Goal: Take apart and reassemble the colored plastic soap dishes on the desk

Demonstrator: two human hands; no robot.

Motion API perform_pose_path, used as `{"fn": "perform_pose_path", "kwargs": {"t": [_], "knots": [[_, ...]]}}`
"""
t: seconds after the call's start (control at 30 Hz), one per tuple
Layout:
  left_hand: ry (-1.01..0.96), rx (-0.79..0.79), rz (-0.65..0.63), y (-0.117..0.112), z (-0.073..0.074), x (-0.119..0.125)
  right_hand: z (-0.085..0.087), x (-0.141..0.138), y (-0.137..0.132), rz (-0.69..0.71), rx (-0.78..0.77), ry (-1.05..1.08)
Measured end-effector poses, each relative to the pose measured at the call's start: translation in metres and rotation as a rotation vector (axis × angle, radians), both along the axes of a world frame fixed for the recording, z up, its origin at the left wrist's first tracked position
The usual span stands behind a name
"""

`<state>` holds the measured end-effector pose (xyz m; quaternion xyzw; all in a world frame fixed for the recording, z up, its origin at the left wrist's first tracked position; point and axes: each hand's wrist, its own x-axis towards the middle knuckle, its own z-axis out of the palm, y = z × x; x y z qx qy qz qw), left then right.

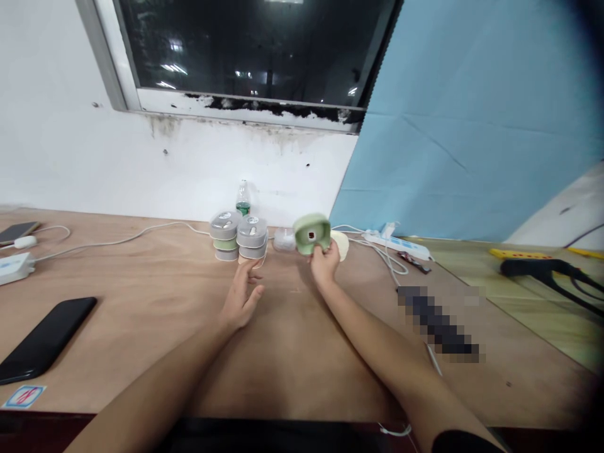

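Observation:
My right hand [325,263] grips the lower edge of a light green plastic container [306,228], tilted up above the table with a small dark square at its middle. Behind that hand lies a cream-coloured piece [340,245], partly covered. A clear plastic piece [284,239] sits just left of the green container. My left hand [242,296] is open and holds nothing, its fingers reaching toward two stacks of round-cornered containers. The left stack [225,236] has grey and green layers; the right stack [252,238] is grey with a peach-coloured base.
A plastic bottle [243,198] stands behind the stacks by the wall. White cables run to a power strip [399,244] at the back right. A black phone [47,336] lies on the left, and a pixelated dark object [436,321] on the right of the wooden table [292,365].

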<state>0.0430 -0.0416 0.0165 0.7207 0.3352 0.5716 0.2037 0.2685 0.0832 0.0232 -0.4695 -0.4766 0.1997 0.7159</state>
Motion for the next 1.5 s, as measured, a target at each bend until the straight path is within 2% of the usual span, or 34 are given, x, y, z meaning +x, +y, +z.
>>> {"fn": "perform_pose_path", "kwargs": {"t": [0.1, 0.23, 0.5, 0.63, 0.77, 0.83, 0.9, 1.03, 1.17, 1.33, 1.5], "knots": [[0.045, -0.007, 0.024, -0.001, 0.003, -0.002, 0.014, 0.010, 0.010, -0.031, -0.124, 0.180], [0.078, -0.022, 0.038, -0.002, 0.004, -0.002, 0.023, 0.017, 0.019, -0.029, -0.225, 0.287], [0.096, -0.042, 0.050, -0.004, 0.005, -0.001, 0.037, 0.011, 0.059, -0.082, -0.262, 0.366], [0.105, -0.039, 0.066, -0.003, 0.006, -0.003, 0.035, 0.008, 0.075, -0.100, -0.288, 0.409], [0.107, -0.029, 0.052, -0.003, 0.007, -0.003, 0.024, 0.007, 0.074, -0.107, -0.276, 0.359], [0.106, -0.022, 0.039, -0.003, 0.007, -0.003, 0.019, 0.009, 0.069, -0.120, -0.262, 0.283], [0.108, -0.021, 0.030, -0.004, 0.007, -0.002, 0.017, 0.012, 0.064, -0.190, -0.216, 0.125], [0.120, -0.022, 0.037, -0.005, 0.009, -0.002, 0.020, 0.024, 0.057, -0.349, -0.015, -0.432], [0.132, -0.024, 0.043, -0.005, 0.010, -0.002, 0.014, 0.032, 0.054, -0.320, -0.009, -0.852], [0.154, -0.028, 0.036, -0.006, 0.010, -0.002, -0.005, 0.033, 0.056, -0.290, -0.036, -1.044], [0.181, -0.027, 0.028, -0.007, 0.012, -0.003, -0.006, 0.029, 0.055, -0.339, 0.034, -1.096]]}}
